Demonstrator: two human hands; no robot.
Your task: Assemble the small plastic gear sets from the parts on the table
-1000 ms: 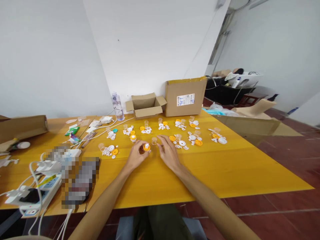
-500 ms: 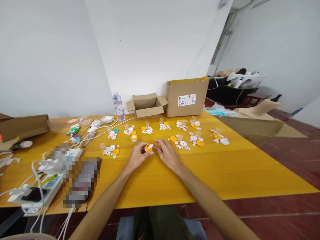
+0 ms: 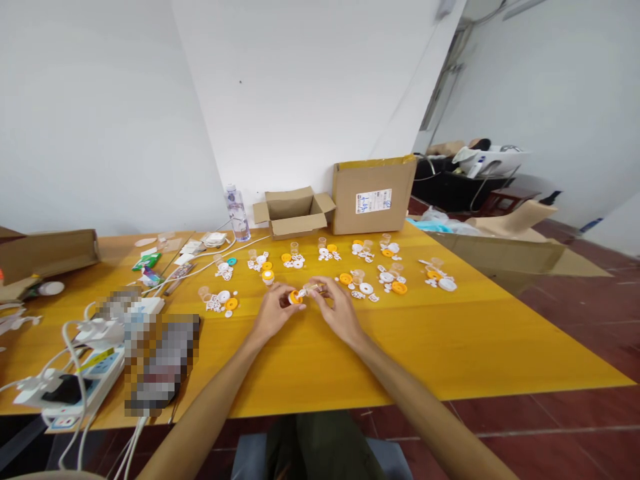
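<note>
Fingers of my left hand [image 3: 274, 311] are closed round an orange cap [image 3: 295, 297] with small white parts standing in it, tipped toward the right. A small clear plastic cup [image 3: 311, 289] is in the closed fingers of my right hand [image 3: 336, 308]. The cup lies on its side with its mouth toward the white parts; whether they touch I cannot tell. Just behind my left hand, an orange-and-white capped piece [image 3: 269, 276] stands on the table.
Groups of clear cups, orange rings [image 3: 399, 287] and white gear-like pieces [image 3: 367, 289] lie across the yellow table [image 3: 400, 360]. Behind them stand an open carton [image 3: 298, 227], a closed carton [image 3: 373, 197] and a water bottle [image 3: 237, 213]. Power strips [image 3: 100, 373] and cables lie left.
My right hand has picked the clear cup up off the table and brought it to the orange cap. The cap in my left hand has tilted to the right.
</note>
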